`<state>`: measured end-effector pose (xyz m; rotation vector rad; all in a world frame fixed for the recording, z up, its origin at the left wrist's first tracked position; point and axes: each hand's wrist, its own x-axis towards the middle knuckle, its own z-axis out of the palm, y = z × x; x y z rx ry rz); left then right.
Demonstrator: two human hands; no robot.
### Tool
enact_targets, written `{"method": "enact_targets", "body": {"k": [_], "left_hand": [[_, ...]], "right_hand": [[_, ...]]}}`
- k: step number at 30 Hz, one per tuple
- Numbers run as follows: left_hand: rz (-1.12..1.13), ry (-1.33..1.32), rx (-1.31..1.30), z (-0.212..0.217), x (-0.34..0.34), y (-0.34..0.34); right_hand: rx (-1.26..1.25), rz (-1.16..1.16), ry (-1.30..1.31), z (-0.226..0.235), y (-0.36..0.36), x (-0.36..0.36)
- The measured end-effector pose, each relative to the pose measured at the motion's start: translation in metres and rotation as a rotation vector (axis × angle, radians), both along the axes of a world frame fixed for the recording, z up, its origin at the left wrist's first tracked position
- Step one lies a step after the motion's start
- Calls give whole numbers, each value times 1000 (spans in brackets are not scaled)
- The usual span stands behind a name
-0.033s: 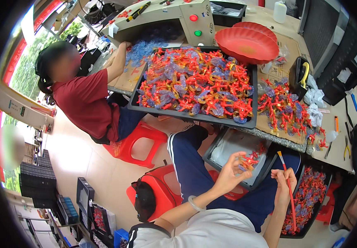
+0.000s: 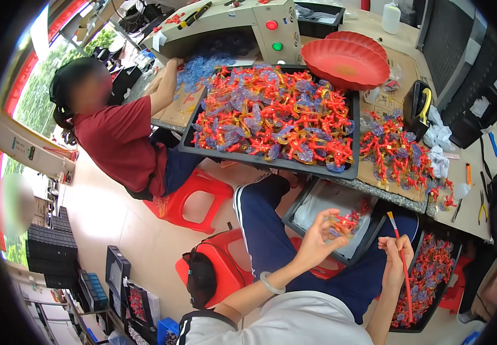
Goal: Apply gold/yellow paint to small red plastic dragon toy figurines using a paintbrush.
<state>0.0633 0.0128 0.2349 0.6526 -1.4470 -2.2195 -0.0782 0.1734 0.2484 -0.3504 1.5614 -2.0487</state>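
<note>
My left hand [image 2: 320,237] pinches a small red plastic figure [image 2: 347,222] with clear yellowish and purple parts, held over a dark tray [image 2: 300,215] lined with pale sheeting. My right hand [image 2: 396,248] is closed around a slim paintbrush [image 2: 405,267] with a red handle, its yellowish bristles pointing up and away from me. Brush and figure are apart. On the bench in front, a big black tray [image 2: 271,164] is heaped with similar red, purple and yellow figures. More loose figures [image 2: 395,152] lie on cardboard to its right.
Another tray of figures [image 2: 427,270] stands low at my right. Red scalloped basins [image 2: 346,60] sit behind the big tray. A co-worker [image 2: 116,126] reaches toward blue pieces [image 2: 202,72] beside a machine [image 2: 274,29]. Pliers [image 2: 482,207] lie far right; a red stool [image 2: 225,259] holds a black bag [image 2: 201,279].
The figure in my left hand has turned slightly. My right hand and the brush have hardly moved.
</note>
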Motion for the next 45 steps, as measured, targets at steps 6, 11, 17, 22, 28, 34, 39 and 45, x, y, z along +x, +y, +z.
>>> {"method": "enact_targets", "body": {"k": [6, 11, 17, 22, 28, 34, 39, 45], "left_hand": [[215, 0, -167, 6, 18, -35], [786, 98, -718, 72, 52, -125], [1010, 16, -884, 83, 85, -278], [838, 171, -805, 103, 59, -355], [729, -307, -1083, 87, 26, -454], [497, -878, -1156, 80, -9, -443], [744, -443, -1250, 113, 10, -402], [1070, 247, -1162, 148, 33, -245]], "right_hand": [[15, -48, -61, -4, -2, 4], [58, -64, -48, 1, 0, 8], [84, -82, -41, 1, -2, 8], [98, -142, -39, 6, -6, 11], [129, -104, -17, 5, 0, 13], [84, -147, -74, 12, 8, 18], [131, -157, -34, 11, 9, 12], [143, -159, -22, 10, -6, 6]]}}
